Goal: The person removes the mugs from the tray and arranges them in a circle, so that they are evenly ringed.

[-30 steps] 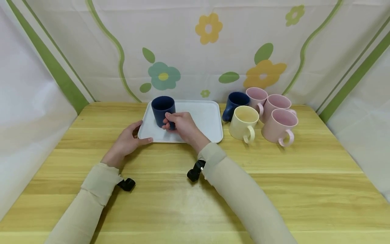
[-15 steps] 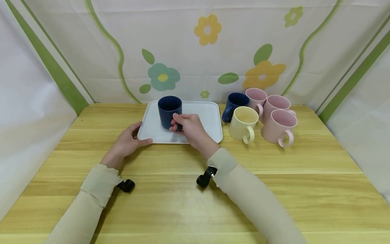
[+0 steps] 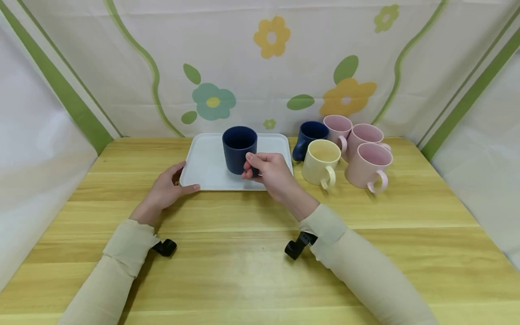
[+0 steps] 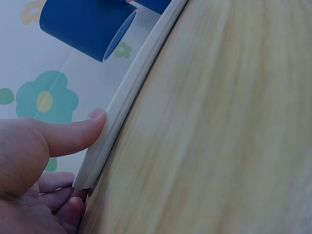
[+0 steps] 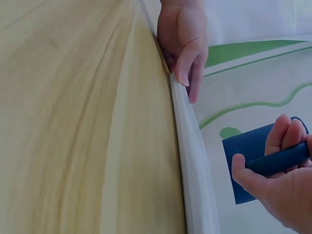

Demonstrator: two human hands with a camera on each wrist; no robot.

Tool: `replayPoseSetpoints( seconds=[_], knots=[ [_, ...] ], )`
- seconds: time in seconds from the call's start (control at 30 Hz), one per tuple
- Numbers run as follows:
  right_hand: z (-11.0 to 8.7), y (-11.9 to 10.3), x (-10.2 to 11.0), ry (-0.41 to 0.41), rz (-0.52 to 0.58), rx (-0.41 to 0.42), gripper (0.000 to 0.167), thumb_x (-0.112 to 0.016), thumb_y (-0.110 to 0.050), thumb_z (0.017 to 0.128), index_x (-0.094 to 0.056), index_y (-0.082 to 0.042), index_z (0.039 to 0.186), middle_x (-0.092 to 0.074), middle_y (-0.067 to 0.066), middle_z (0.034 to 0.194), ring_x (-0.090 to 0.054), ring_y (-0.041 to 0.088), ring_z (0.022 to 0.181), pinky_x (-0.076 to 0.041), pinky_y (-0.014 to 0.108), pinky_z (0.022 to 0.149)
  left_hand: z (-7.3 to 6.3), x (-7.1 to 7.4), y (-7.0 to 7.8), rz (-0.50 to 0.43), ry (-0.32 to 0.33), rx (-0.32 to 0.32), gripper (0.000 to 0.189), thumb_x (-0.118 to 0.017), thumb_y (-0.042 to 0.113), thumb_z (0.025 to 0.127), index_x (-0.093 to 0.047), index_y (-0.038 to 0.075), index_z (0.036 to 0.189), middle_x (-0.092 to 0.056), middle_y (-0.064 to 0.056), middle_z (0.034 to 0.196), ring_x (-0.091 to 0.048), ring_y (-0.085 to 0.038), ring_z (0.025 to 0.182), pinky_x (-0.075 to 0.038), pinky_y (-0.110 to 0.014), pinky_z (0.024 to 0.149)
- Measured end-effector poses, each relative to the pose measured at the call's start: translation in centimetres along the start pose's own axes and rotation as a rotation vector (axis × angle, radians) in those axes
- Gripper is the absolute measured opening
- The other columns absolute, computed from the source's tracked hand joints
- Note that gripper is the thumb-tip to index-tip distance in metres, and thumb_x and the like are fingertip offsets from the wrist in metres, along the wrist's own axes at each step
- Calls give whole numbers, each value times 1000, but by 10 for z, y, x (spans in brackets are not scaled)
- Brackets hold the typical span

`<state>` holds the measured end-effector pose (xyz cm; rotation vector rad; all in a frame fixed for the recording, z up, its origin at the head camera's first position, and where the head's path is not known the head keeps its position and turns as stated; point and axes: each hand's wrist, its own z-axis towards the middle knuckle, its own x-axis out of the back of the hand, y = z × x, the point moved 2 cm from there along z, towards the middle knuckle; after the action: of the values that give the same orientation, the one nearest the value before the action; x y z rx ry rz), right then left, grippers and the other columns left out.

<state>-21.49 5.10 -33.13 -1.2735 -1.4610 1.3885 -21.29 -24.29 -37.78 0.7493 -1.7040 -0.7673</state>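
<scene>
My right hand (image 3: 274, 174) grips the handle of a dark blue mug (image 3: 237, 153), thumb on top and fingers curled round it. The mug is upright over the middle of a white rectangular tray (image 3: 205, 167). A gap shows between the mug's base and the tray's edge in the left wrist view. My left hand (image 3: 164, 187) holds the tray's near left corner, with the thumb (image 4: 78, 134) on the near rim and the fingers at the left side. In the right wrist view the mug's handle (image 5: 278, 161) lies within the right hand's fingers.
Right of the tray stand a second dark blue mug (image 3: 310, 135), a pale yellow mug (image 3: 318, 167) and three pink mugs (image 3: 365, 169), close together. A wooden table (image 3: 227, 271) carries everything. A flowered white curtain (image 3: 243, 54) hangs behind it.
The right hand has carried the dark blue mug rightward, from the tray's left part to above its middle. The left hand has stayed at the tray's corner.
</scene>
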Motion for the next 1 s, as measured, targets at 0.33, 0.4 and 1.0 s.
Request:
replayPoseSetpoints(
  seconds=[0.33, 0.4, 1.0],
  knots=[
    [-30, -17, 25, -22, 42, 74, 34, -57, -21, 111, -66, -5, 83, -65, 4, 74, -69, 17, 76, -64, 30, 88, -1, 0, -2, 3, -5, 1, 107, -79, 32, 97, -7, 6, 171, -23, -22, 176, -34, -45, 155, -33, -60, 126],
    [-37, -21, 31, -23, 56, 90, 35, -56, -20, 111, -66, -6, 81, -64, 3, 72, -68, 17, 75, -64, 30, 88, -1, 0, -1, 0, -3, 1, 107, -80, 32, 97, -7, 7, 171, -23, -22, 176, -34, -44, 156, -33, -60, 126],
    [-84, -35, 89, 14, 171, 164, 35, -57, -13, 110, -71, -6, 80, -62, 3, 73, -66, 19, 72, -63, 32, 92, -1, -1, -1, -16, 1, -1, 106, -80, 31, 97, -8, 7, 171, -23, -22, 175, -34, -44, 155, -33, -59, 126]
  ],
)
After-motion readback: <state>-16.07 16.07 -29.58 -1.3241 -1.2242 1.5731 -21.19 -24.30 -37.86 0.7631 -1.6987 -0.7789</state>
